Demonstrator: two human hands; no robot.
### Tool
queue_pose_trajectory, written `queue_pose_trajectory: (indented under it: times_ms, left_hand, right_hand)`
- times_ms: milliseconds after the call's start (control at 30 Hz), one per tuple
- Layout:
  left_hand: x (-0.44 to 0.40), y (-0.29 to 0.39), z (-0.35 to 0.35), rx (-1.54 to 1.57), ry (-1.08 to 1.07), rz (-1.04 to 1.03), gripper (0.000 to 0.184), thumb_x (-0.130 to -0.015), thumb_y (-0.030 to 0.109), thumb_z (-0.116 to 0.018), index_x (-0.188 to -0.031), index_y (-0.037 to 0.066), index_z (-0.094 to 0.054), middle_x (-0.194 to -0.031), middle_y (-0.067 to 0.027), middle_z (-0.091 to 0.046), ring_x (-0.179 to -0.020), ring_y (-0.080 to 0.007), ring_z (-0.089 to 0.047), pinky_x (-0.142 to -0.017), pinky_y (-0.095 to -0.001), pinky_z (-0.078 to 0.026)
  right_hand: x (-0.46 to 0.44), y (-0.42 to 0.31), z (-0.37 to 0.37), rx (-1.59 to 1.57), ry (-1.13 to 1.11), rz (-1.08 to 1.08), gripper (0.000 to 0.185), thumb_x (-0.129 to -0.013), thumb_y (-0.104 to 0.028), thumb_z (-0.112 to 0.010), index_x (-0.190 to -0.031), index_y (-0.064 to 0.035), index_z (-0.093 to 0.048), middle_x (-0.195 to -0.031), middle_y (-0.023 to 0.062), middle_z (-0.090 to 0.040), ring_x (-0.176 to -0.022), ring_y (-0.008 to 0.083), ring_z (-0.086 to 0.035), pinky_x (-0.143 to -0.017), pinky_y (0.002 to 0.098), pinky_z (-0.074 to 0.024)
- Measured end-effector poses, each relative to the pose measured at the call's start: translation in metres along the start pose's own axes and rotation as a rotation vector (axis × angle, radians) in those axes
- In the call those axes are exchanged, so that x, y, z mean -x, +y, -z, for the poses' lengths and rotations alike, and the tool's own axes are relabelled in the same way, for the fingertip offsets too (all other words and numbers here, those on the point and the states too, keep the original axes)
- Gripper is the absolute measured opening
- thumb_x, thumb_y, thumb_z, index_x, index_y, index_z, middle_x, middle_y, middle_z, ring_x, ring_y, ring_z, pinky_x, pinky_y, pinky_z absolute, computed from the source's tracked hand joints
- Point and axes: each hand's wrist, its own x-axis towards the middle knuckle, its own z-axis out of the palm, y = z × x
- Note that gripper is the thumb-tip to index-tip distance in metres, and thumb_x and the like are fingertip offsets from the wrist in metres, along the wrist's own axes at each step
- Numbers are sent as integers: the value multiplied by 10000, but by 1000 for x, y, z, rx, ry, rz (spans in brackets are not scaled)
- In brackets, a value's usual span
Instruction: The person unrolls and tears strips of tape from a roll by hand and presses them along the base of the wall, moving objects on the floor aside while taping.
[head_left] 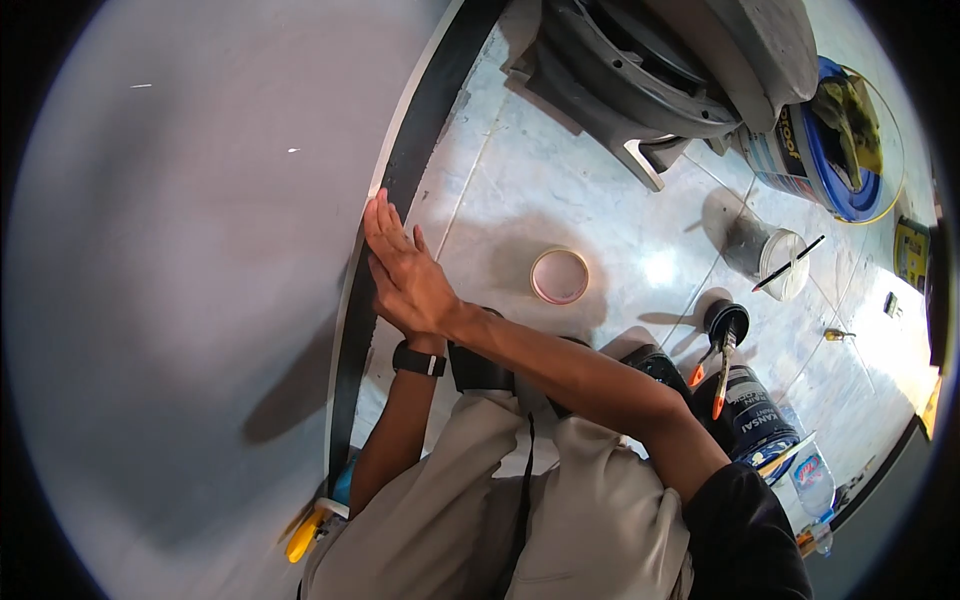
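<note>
My right hand (410, 272) lies with stretched fingers against the wall side, on the pale strip (398, 136) running along the upper edge of the black skirting board (436, 110). Just below and partly behind it is my left hand (394, 308), a dark band round its wrist. The right hand covers most of the left one, so its fingers are hard to make out. On the tiled floor to the right lies a roll of tape (534, 277), flat on its side.
A grey plastic chair (640, 75) stands at the top. Rightward are a blue-rimmed bucket (800, 150), a tub with a brush across it (765, 250), a black cup (725, 316), a paint can (750, 410) and a plastic bottle (813, 485). A yellow-handled tool (303, 537) lies lower left.
</note>
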Motion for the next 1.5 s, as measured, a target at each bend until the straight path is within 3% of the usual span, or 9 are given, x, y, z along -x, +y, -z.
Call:
queue_pose_trajectory:
  times_ms: [400,500,600,700,800,933,1133,1400,1500]
  left_hand:
    - [46,-19,23,-449,-150,-212,342,-955,215,-657,-1256,68,-588,-879,-24,-638,-785,-161,-606,-676,-297,-532]
    - [59,-70,20,138,-204,186,356,-967,218,-626,-1291,84,-566,-783,13,-513,-681,-126,-518,-628,-261,-489]
    - [56,-71,29,-10,-400,148,457,-984,221,-594,-1410,105,-475,-866,5,-452,-732,-107,-472,-677,-265,-484]
    - [51,-64,29,125,-551,281,661,-970,180,-560,-1552,45,-277,-1423,-76,-460,-1167,-180,-509,-1034,-334,-418]
    - [46,-66,14,-493,-605,-249,604,-968,183,-584,-1504,31,-350,-1427,-96,-465,-1201,-175,-511,-1035,-346,-431]
    - [44,-39,-20,-93,-298,-129,403,-983,131,-590,-1355,5,-503,-1276,-107,-571,-1164,-186,-565,-1020,-353,-450]
    - [-18,22,-76,383,-516,255,381,-1003,200,-605,-1305,-19,-529,-1182,-148,-628,-1099,-220,-630,-923,-368,-540]
    - [-64,125,-178,455,-703,581,590,-981,442,-607,-1355,-2,-499,-1198,-165,-610,-1135,-253,-603,-909,-446,-536]
    - [-90,113,-218,142,-524,54,704,-968,525,-580,-1386,-31,-477,-1413,-225,-510,-1327,-322,-487,-1094,-390,-376]
  right_hand:
    - [-16,-5,-8,-21,86,101,820,-908,-6,-425,-1575,-1,52,-1627,310,39,-1516,464,22,-1224,520,-101]
    - [12,5,-21,-65,-98,163,820,-868,11,-438,-1554,68,7,-1616,331,-3,-1511,478,-52,-1179,621,-180]
    - [13,2,-1,-109,-24,12,798,-882,7,-427,-1568,28,-20,-1629,304,11,-1522,450,-3,-1227,514,-122]
    - [-3,-5,-1,73,39,190,780,-875,-2,-437,-1562,31,-71,-1636,285,-12,-1522,441,-54,-1226,499,-158]
    - [0,-2,14,-40,-67,269,784,-880,-26,-445,-1561,28,-59,-1640,270,-5,-1519,445,-77,-1197,525,-246]
    - [6,7,53,212,-478,-66,531,-831,-100,-556,-1361,-71,-571,-1461,249,-480,-1265,401,-555,-1055,521,-443]
    - [31,-2,147,688,-84,-45,179,-814,-154,-658,-936,-24,-647,-975,196,-696,-864,367,-706,-776,487,-566]
    - [106,46,133,1295,-228,-213,940,-709,-405,-844,-1440,-45,-378,-1392,249,-402,-1302,386,-438,-916,489,-532]
    - [110,66,141,1090,-285,-261,975,-680,-454,-869,-1431,-53,-394,-1385,261,-414,-1314,416,-427,-953,494,-526]
